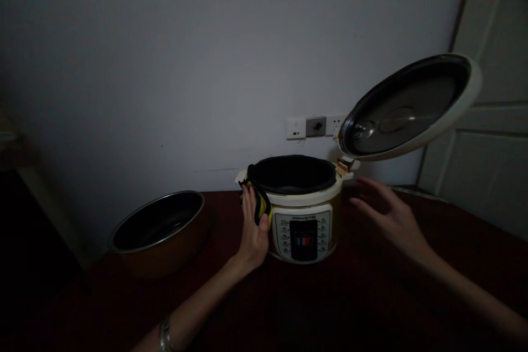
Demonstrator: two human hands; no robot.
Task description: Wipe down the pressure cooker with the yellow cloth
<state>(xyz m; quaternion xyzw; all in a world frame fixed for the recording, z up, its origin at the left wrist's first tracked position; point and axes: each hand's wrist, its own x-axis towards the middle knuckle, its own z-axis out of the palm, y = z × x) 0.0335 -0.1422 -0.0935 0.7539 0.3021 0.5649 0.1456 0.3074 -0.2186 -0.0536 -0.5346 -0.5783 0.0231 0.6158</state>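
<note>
A white electric pressure cooker (303, 231) stands on the dark red table, its hinged lid (408, 110) raised to the right. My left hand (252, 234) holds a yellow and black cloth (260, 203) against the left side of the cooker, near the rim. The fingers lie fairly straight over the cloth, and part of it is hidden behind them. To the right of the cooker, my right hand (394, 220) is held apart from it, below the lid hinge (346, 164). Its fingers are spread with nothing in them. The inside of the cooker looks black.
A round pot (165, 250) with a dark inside and a metal rim sits on the table (284, 313) at the left. Wall sockets (315, 126) are behind the cooker. A pale door (490, 159) stands at the right. The room is dim.
</note>
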